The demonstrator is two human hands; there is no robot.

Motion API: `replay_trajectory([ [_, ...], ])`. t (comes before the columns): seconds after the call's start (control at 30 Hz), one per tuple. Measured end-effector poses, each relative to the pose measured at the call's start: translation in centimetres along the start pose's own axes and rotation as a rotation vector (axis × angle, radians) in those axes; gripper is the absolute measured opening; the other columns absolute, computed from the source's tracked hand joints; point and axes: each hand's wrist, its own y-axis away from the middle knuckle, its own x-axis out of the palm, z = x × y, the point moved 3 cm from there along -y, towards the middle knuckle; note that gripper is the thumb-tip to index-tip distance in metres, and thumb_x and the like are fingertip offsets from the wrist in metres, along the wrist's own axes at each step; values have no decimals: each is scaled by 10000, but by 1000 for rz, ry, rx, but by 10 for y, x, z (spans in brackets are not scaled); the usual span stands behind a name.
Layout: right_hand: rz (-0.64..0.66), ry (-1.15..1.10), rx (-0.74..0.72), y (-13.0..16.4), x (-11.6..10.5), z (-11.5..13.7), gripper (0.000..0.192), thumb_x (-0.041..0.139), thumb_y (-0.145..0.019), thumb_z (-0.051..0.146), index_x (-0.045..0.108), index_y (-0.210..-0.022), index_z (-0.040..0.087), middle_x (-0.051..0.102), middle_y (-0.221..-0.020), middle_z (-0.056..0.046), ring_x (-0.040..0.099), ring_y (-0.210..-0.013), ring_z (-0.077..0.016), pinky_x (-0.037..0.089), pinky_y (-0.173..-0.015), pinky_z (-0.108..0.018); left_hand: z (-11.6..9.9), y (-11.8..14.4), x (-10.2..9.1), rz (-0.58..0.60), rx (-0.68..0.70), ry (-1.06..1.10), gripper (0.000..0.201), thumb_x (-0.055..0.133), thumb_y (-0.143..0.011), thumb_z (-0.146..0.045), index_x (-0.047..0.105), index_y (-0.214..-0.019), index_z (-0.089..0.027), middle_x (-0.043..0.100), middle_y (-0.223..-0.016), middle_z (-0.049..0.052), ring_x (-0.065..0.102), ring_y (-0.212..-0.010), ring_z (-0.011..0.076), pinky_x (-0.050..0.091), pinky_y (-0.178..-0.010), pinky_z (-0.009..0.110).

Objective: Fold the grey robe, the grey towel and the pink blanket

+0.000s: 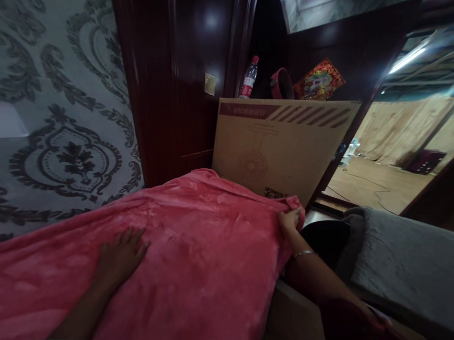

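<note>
pink blanket (200, 251): left hand (120, 255) flat on top (fingers spread), right hand (289, 219) pinching corner.

A large cardboard box (282, 147) printed with a fan drawing stands against the dark wooden door (178, 77). Behind its top edge show 1 water bottle (249, 79), a red round object (281, 83) and a colourful picture (319, 80). Patterned wallpaper (59, 112) covers the left wall.

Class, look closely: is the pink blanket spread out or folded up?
Spread out: the pink blanket lies flat, left hand pressing it, right hand gripping its corner.
</note>
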Motion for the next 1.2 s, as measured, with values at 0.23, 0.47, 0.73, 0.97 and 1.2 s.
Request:
replay_trajectory([
  [0.23, 19, -153, -298, 7, -2, 24, 754, 457, -853, 190, 227, -1554, 37, 513, -1420, -252, 499, -1325, -319, 429, -1063, -443, -3, 5, -6, 11, -13, -104, 627, 276, -929, -360, 476, -1470, -114, 458, -1519, 198, 360, -1432, 369, 278, -1109, 638],
  [0.47, 181, -148, -762, 19, 42, 137, 550, 373, -887, 136, 517, -1416, 107, 579, -1401, -145, 509, -1315, -228, 385, -1110, -379, -3, 3, -4, -10, -32, -115, 592, 331, -907, -340, 536, -1434, -167, 485, -1512, 154, 396, -1419, 354, 326, -1097, 589],
  [0.73, 298, 49, -800, 3, 107, 225, 464, 424, -992, 246, 536, -1402, 61, 625, -1316, -215, 565, -1260, -269, 425, -1040, -356, 7, -1, 11, 17, -68, -145, 621, 357, -889, -394, 529, -1449, -189, 429, -1551, 135, 411, -1419, 350, 321, -1110, 563],
  [0.97, 405, 171, -940, 34, 124, 225, 354, 406, -996, 209, 719, -1121, 100, 672, -1203, -212, 614, -1170, -280, 428, -983, -331, 16, -3, 25, 7, -87, -110, 646, 363, -863, -444, 543, -1440, -215, 450, -1542, 113, 399, -1430, 343, 297, -1124, 570],
  [1.2, 491, 205, -834, 23, 125, 219, 387, 408, -1018, 324, 715, -1163, 138, 701, -1153, -179, 673, -1044, -246, 477, -821, -274, 16, -2, 25, 11, -69, -94, 672, 354, -836, -449, 562, -1424, -199, 448, -1543, 82, 393, -1434, 322, 306, -1121, 549],
])
